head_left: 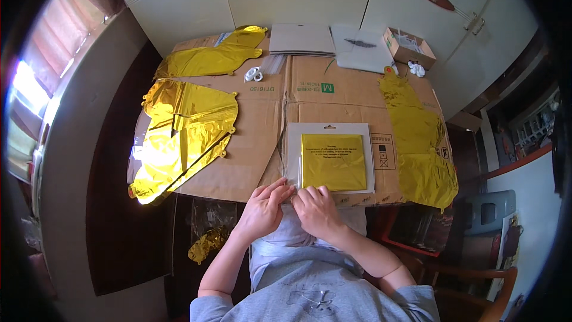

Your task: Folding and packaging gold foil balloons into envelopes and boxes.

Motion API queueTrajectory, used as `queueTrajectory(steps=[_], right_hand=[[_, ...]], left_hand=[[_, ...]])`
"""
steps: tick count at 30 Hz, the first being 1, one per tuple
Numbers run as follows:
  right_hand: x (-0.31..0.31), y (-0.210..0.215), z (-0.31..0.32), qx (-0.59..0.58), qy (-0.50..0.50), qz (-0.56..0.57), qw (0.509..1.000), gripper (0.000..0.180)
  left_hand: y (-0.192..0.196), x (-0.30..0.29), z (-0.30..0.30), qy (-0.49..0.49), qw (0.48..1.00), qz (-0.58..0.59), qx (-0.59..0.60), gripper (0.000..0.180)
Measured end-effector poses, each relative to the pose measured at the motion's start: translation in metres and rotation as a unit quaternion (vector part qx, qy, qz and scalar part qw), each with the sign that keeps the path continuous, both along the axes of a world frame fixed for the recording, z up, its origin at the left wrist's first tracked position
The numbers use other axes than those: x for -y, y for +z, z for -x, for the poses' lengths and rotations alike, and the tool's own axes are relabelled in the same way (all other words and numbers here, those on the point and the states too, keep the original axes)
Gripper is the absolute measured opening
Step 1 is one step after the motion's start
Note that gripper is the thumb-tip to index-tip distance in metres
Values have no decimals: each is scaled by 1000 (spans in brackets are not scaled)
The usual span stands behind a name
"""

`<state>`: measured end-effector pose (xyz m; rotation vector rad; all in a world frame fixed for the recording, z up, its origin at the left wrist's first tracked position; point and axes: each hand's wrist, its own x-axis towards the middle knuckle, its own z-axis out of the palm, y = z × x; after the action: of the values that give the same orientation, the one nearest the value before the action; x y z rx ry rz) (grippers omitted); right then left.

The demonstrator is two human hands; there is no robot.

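Both hands meet at the near edge of the cardboard point(250, 143) that covers the table. Left hand point(262, 210) has its fingers curled, the fingertips pinching the lower left corner of a clear packet point(329, 158). Right hand point(316, 209) lies just beside it, fingers bent down onto the same lower edge, thumb tucked under; it grips the packet too, though how firmly cannot be told. The packet lies flat on the cardboard right in front of the person, with a white backing card and a folded square of gold foil point(333, 161) inside. To the left lies a large flat gold foil balloon point(182, 137), and beyond it, toward the far left corner, a second one point(214, 56). A third balloon point(420, 137) runs along the right edge of the cardboard and hangs slightly over the near corner. At the far side sit a stack of grey-white packets point(301, 39), a white sheet point(363, 48), a small open box point(409, 48), and a coil of white ribbon point(254, 74). Below the table on the left, a crumpled piece of gold foil point(205, 244) lies on the dark floor.
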<state>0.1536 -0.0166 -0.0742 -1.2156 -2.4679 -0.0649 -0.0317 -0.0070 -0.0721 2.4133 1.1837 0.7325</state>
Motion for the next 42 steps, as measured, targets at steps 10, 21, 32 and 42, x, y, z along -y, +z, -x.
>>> queueTrajectory(steps=[10,21,32,42], right_hand=[[5,-14,-15,-20,41,-1,999,8],[6,4,-12,-129,-7,-3,992,9],[14,-6,-14,-126,23,23,991,7],[55,14,-139,-736,22,280,616,8]], left_hand=[[4,3,-6,16,998,-49,-27,46],[-1,2,-7,17,998,-66,-16,45],[-2,2,-10,32,994,-101,-36,43],[-16,5,-13,20,984,-174,9,40]])
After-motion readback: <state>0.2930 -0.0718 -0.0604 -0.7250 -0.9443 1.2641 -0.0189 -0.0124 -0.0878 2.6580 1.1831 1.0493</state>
